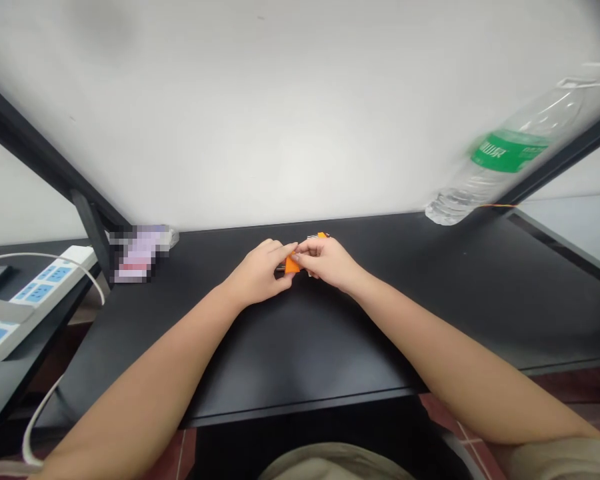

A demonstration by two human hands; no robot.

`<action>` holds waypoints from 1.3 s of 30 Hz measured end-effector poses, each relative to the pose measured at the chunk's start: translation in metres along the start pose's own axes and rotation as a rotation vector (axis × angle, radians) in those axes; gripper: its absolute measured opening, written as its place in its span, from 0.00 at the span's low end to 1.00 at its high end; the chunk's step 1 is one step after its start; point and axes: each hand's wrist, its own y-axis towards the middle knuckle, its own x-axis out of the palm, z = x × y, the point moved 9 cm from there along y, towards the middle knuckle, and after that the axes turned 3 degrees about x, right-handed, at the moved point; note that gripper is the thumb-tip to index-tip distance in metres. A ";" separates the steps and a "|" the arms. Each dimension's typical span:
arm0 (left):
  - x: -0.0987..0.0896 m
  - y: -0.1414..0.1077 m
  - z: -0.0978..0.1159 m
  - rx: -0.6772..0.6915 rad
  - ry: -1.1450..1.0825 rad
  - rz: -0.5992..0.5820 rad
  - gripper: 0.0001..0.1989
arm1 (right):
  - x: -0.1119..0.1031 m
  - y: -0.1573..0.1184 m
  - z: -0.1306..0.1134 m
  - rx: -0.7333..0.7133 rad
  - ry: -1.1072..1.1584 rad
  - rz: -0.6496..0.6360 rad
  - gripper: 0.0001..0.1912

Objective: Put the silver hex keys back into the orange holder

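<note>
Above the middle of the black desk, my left hand (261, 273) and my right hand (331, 262) meet. Between them is a small orange piece (293, 264), its exact kind not clear. The thumb and fingers of my left hand close on its left side. My right thumb and index finger pinch it from the right. A second orange bit (323, 235) with thin metallic parts shows just behind my right fingers, and I cannot tell whether the two are joined. Fingers hide much of both.
A large clear bottle with a green label (510, 151) stands at the back right of the desk (300, 360). A blurred-out packet (139, 253) lies at the back left by the black frame (55, 143). Further left is a white power strip (43, 290) with cables.
</note>
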 end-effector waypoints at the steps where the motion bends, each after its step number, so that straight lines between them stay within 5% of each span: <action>1: 0.002 0.000 0.000 -0.005 0.000 -0.010 0.26 | 0.000 0.000 0.001 0.000 -0.033 0.003 0.09; 9: 0.010 0.000 -0.002 0.017 0.143 -0.050 0.27 | -0.003 0.005 0.016 0.090 -0.077 0.063 0.05; 18: 0.003 0.001 -0.004 0.054 0.222 0.009 0.22 | -0.001 0.007 0.025 0.199 0.368 -0.008 0.06; 26: 0.001 -0.001 -0.016 0.003 0.274 -0.013 0.23 | -0.014 0.015 0.034 0.134 0.381 0.025 0.11; 32: -0.007 -0.006 -0.043 -0.135 0.275 -0.013 0.25 | -0.046 0.030 0.058 0.161 0.070 0.148 0.08; 39: -0.001 -0.007 -0.047 -0.170 0.254 -0.027 0.26 | -0.044 0.029 0.051 0.165 -0.395 0.077 0.06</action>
